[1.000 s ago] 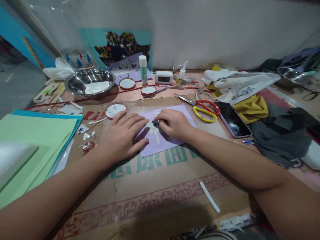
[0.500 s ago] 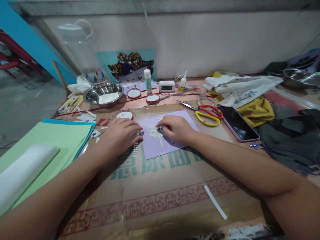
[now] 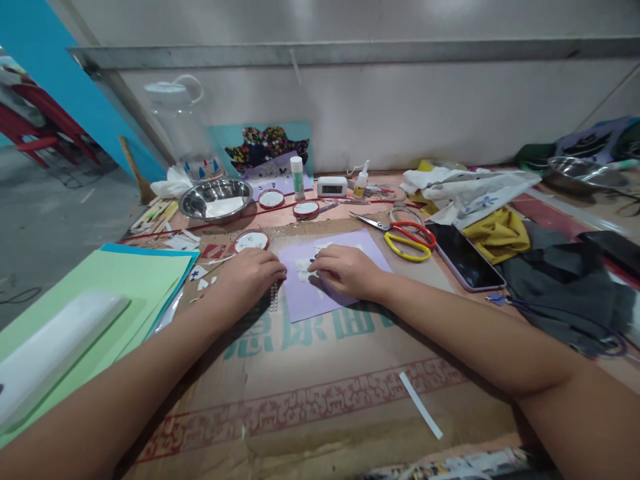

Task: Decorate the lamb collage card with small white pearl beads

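Note:
My right hand (image 3: pixel 349 272) rests on a lilac sheet of paper (image 3: pixel 313 307), its fingers drawn together in a pinch over a whitish patch (image 3: pixel 303 268) dotted with small shiny beads. A small dark blue flower piece (image 3: pixel 313 259) shows right beside the fingertips; what the pinch holds is hidden. By the sheet's left edge, my left hand (image 3: pixel 253 277) is closed, thumb and fingers together at the top of a strip of clear beads (image 3: pixel 274 297) that hangs below them onto the cardboard (image 3: pixel 320 380).
Scissors (image 3: pixel 400 239) and a phone (image 3: pixel 467 257) lie to the right. Behind are red-rimmed lids (image 3: pixel 251 241), a glue stick (image 3: pixel 297 179), a small clock (image 3: pixel 332 187), a glue bottle (image 3: pixel 361 181) and a steel bowl (image 3: pixel 215 201). Green paper (image 3: pixel 150 273) is at left.
My left fingers, spread flat a second ago, have closed together, and the bead strip has come into sight. My right fingers have shifted slightly beside the flower piece. The view has tilted up.

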A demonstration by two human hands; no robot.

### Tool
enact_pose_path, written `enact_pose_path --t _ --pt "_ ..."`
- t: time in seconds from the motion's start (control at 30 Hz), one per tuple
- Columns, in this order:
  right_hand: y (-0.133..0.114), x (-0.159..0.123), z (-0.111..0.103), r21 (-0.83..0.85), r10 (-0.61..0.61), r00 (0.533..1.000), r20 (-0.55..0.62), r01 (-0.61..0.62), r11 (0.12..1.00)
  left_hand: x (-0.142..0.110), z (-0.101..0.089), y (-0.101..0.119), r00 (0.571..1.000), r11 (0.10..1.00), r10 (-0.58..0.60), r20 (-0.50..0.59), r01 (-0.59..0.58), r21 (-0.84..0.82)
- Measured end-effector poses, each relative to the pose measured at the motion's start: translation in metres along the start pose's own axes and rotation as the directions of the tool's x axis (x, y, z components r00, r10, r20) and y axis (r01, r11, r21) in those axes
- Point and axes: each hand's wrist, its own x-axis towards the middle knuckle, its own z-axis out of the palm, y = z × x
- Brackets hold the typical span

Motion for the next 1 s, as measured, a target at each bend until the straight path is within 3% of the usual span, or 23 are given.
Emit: enact_pose_path --t 0.2,0.37,0.47,0.67,0.9,1.0 --pt "-0.007 0.003 -0.001 0.059 -0.102 0.994 0.032 0.1 0.993 0.001 -0.003 0.0 0.999 0.999 0.039 0.003 -0.039 0.028" --pt "-0.028 0.007 -0.003 0.161 -0.222 0.955 0.199 0.191 0.968 0.0 0.002 -0.003 0.998 0.998 0.064 -0.016 -0.064 0.024" --pt "-0.034 0.007 -0.003 0.178 -0.245 0.926 0.286 0.199 0.964 0.001 0.008 -0.004 0.998 0.999 -0.026 -0.061 0.023 -0.046" --pt "-0.036 0.004 -0.001 0.185 -0.247 0.937 0.248 0.204 0.961 0.005 0.011 -0.004 0.96 0.955 -0.255 -0.119 0.23 -0.187" --pt "-0.038 0.007 -0.002 0.168 -0.251 0.934 0.254 0.212 0.963 0.006 0.011 -0.003 0.905 0.871 -0.401 -0.146 0.326 -0.367" --pt "-0.038 0.008 -0.002 0.165 -0.252 0.934 0.254 0.215 0.962 0.007 0.008 -0.002 0.857 0.802 -0.491 -0.154 0.376 -0.465"
